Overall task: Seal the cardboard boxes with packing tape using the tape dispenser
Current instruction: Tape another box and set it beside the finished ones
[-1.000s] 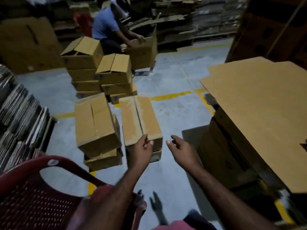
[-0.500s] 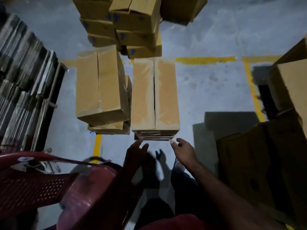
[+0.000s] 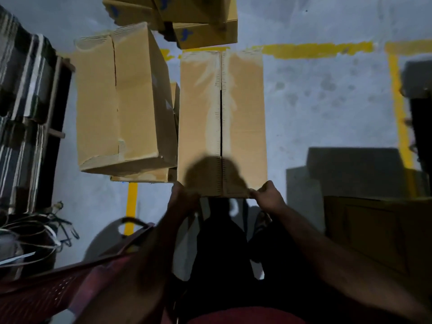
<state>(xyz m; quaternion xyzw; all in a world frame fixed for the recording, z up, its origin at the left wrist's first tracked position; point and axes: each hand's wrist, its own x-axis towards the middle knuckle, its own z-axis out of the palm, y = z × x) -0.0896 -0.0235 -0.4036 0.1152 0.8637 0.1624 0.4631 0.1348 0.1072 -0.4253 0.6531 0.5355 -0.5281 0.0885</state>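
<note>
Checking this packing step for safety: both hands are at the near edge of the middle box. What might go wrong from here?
The middle box has a dark gap along its centre seam; if the right hand tugs, the flaps may spread. The tilted box beside it sits skewed on the box below and might slide if bumped.

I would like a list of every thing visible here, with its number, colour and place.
centre box: one, brown, straight ahead, gap along top seam
left boxes: two, brown, stacked, upper one tilted
far boxes: several, brown, stacked beyond
floor lines: several, yellow, on grey floor
chair: one, red, lower left
flat cardboard: many sheets, dim, far left
left hand: one, blurred, at centre box's near left corner
right hand: one, grips centre box's near edge
</note>
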